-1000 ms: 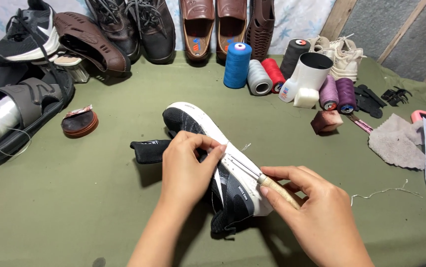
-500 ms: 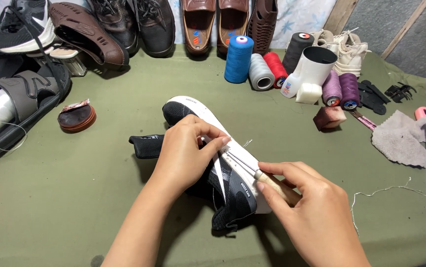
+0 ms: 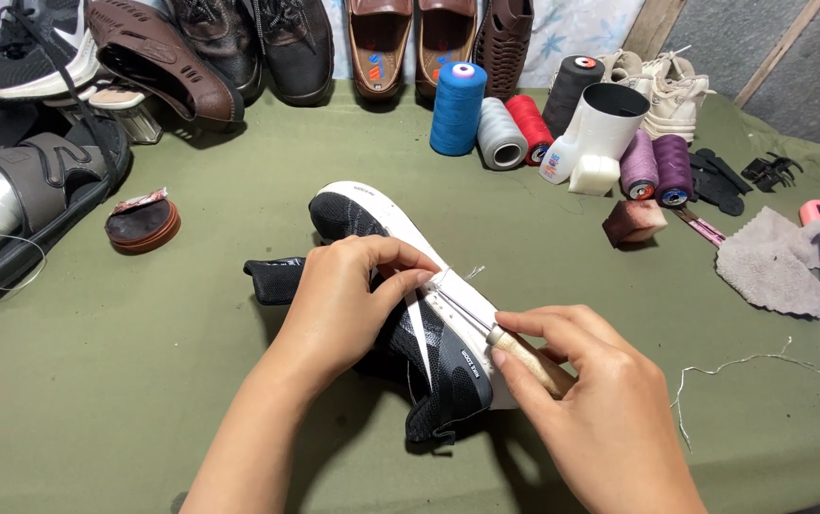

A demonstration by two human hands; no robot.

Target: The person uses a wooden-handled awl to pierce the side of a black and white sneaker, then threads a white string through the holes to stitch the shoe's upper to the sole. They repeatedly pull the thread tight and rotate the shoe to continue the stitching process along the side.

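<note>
In the head view, a black sneaker with a white sole (image 3: 400,286) lies on its side in the middle of the green cloth-covered table (image 3: 144,400), toe pointing far and left. The left hand (image 3: 343,305) wraps over the shoe's middle, thumb and forefinger pressed together on the white sole edge where a pale thread (image 3: 458,278) comes out. The right hand (image 3: 591,400), near and right of the shoe, pinches a wooden-handled awl (image 3: 524,354) between thumb and fingers, its thin metal shaft lying along the sole toward the left fingers.

Far across the table stand a blue thread spool (image 3: 458,107), a grey one and a red one, with two purple spools (image 3: 655,169) to the right. A round brown tin (image 3: 143,224) sits to the left, near a dark sandal (image 3: 29,190). Brown loafers (image 3: 410,43) line the far edge. A grey rag (image 3: 771,262) lies at the right.
</note>
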